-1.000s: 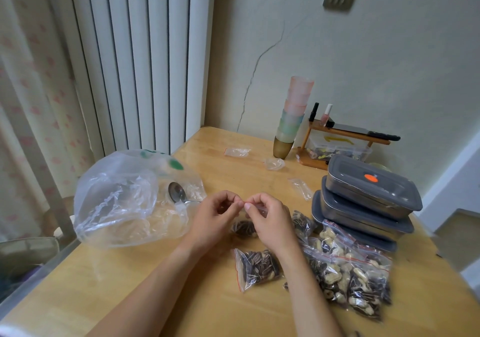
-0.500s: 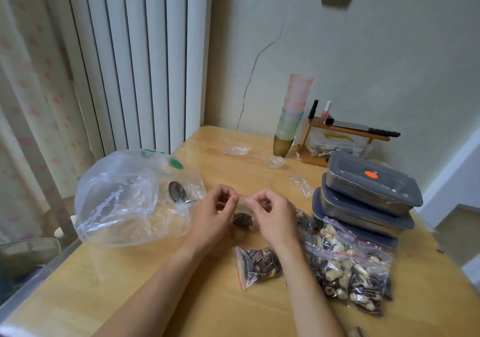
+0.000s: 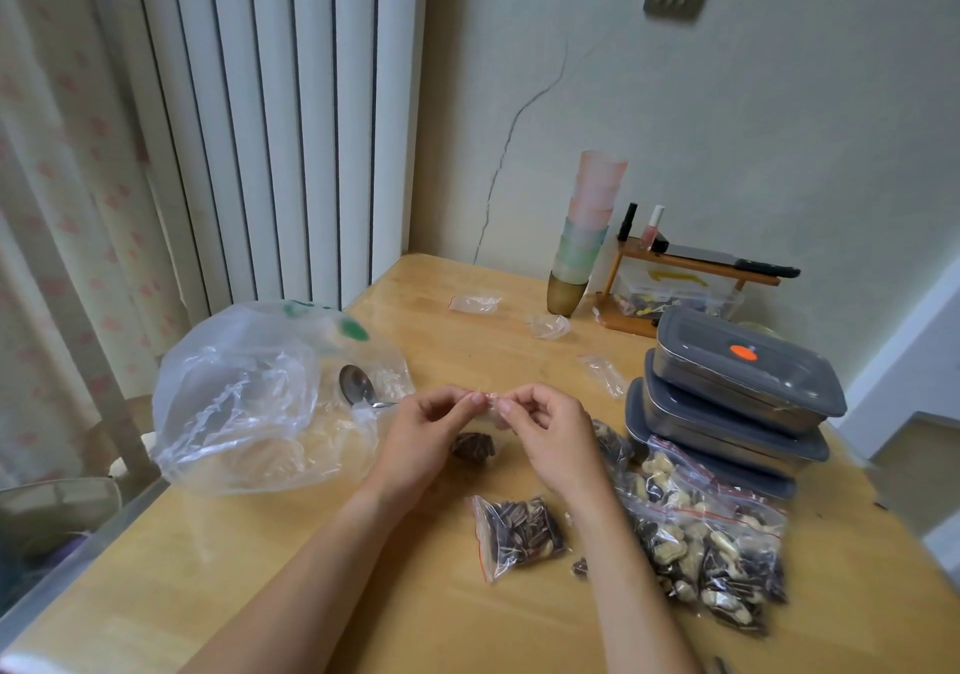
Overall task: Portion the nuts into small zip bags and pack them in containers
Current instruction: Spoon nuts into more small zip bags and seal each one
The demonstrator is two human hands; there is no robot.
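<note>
Both hands meet at the middle of the wooden table (image 3: 519,356): the left hand (image 3: 421,439) and the right hand (image 3: 545,434) each pinch the top strip of a small zip bag (image 3: 475,447) between thumb and fingertip, nearly touching each other. That bag hangs below the pinch, clear plastic with a red line at the seal and a dark clump of seeds sagging at the bottom; its seal runs left to right across the person, mouth up, though whether it is fully closed I can't make out from here. Nearer the person lies a filled bag of striped sunflower seeds (image 3: 522,530), flat on the wood, long axis running away from the person, red seal edge on its left side. To the right a heap of packed bags (image 3: 701,533) with peanuts and seeds lies against a stack of three grey-lidded containers (image 3: 737,393). On the left sits a large crumpled clear bag (image 3: 249,398) with a metal spoon (image 3: 358,387) resting at its edge.
</note>
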